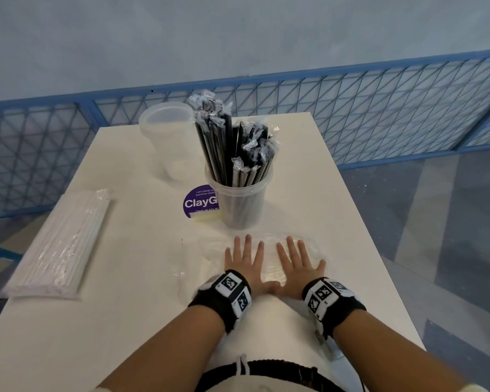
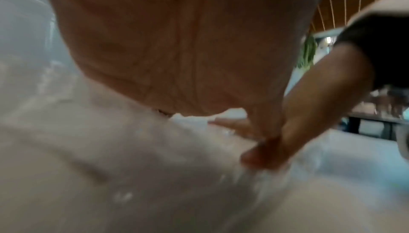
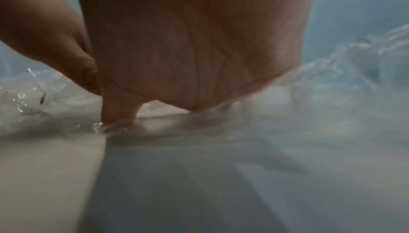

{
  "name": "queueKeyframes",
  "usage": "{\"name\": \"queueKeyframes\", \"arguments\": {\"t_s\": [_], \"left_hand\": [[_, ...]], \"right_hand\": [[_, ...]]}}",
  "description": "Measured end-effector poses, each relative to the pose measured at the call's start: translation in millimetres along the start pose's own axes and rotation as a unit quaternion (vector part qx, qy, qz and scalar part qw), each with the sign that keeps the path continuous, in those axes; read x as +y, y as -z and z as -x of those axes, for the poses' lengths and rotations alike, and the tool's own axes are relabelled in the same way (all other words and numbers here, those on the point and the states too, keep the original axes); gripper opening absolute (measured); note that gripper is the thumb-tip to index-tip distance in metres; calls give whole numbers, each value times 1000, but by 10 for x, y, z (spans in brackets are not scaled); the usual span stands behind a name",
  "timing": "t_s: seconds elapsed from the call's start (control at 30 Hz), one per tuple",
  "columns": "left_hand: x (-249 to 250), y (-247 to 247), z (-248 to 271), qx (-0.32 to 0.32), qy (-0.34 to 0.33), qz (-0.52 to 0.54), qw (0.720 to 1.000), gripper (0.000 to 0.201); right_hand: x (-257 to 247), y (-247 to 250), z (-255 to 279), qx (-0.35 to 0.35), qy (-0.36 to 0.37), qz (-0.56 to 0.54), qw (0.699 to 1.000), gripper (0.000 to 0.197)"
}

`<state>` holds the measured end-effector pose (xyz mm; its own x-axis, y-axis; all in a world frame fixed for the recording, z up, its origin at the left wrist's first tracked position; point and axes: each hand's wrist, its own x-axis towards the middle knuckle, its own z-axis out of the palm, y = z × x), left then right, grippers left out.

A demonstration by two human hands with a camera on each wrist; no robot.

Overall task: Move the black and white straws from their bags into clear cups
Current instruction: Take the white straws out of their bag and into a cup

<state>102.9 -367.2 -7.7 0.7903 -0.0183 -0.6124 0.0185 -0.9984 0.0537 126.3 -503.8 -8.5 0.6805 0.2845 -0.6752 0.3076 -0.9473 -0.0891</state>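
Wrapped black straws (image 1: 232,148) stand in a clear cup (image 1: 242,205) at the middle of the white table (image 1: 125,278). A second clear cup (image 1: 167,137) stands empty behind it to the left. A sealed bag of white straws (image 1: 65,241) lies at the table's left side. An empty clear plastic bag (image 1: 269,260) lies flat in front of the filled cup. My left hand (image 1: 244,260) and right hand (image 1: 296,263) press flat on it with fingers spread and thumbs touching. Both wrist views show a palm (image 2: 177,44) (image 3: 188,44) on crinkled plastic (image 2: 110,149) (image 3: 309,105).
A purple round sticker (image 1: 200,200) lies on the table beside the filled cup. A blue mesh fence (image 1: 379,108) runs behind the table. The table's right edge drops to a grey floor (image 1: 450,222).
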Motion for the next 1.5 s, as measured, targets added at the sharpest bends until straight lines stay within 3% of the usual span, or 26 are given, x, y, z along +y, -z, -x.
{"name": "queueKeyframes", "arguments": {"t_s": [0.17, 0.27, 0.33, 0.53, 0.73, 0.9, 1.0, 1.07, 1.17, 1.2, 1.27, 1.3, 1.37, 1.43, 1.5], "left_hand": [[-145, -225, -70, 21, -17, 13, 1000, 77], [-162, -229, -86, 17, -16, 15, 1000, 86], [-192, -206, -83, -5, -18, 14, 1000, 97], [-363, -171, -42, -14, -27, -8, 1000, 107], [-490, -179, -19, -15, -30, 1, 999, 114], [-460, -120, 41, -15, -24, 7, 1000, 117], [-389, 203, 202, -25, -25, 92, 995, 118], [-395, 541, 417, 29, -49, 250, 967, 107], [-553, 1042, 784, 218, -70, 411, 883, 89], [-632, 1193, 862, 274, -66, 425, 860, 91], [-817, 1447, 913, 328, -48, 433, 838, 116], [-904, 1564, 893, 324, -38, 429, 842, 130], [-1043, 1750, 786, 270, -17, 390, 880, 144], [-1152, 1835, 603, 203, -5, 331, 921, 142], [-1225, 1864, 406, 153, -13, 294, 944, 132]], "right_hand": [[-3, 52, 1, 13, -5, 17, 1000, 104], [-67, 68, -11, 66, 65, 68, 993, 112], [-50, 8, -48, 59, 92, 93, 990, 113], [248, 22, -170, 15, 71, 41, 997, 104], [491, -13, -157, 44, -6, -26, 999, 98], [493, 18, -102, 41, -26, -51, 998, 98], [360, 130, 2, 86, -36, -61, 994, 98], [200, 256, 149, 187, -27, -72, 979, 103], [-60, 557, 415, 294, 19, -157, 943, 106], [-129, 682, 480, 311, 42, -199, 928, 107], [-239, 940, 550, 342, 98, -271, 894, 111], [-279, 1054, 545, 359, 126, -300, 875, 113], [-332, 1258, 466, 382, 158, -345, 843, 117], [-336, 1424, 284, 372, 160, -375, 834, 121], [-319, 1533, 56, 325, 160, -407, 838, 128]]}}
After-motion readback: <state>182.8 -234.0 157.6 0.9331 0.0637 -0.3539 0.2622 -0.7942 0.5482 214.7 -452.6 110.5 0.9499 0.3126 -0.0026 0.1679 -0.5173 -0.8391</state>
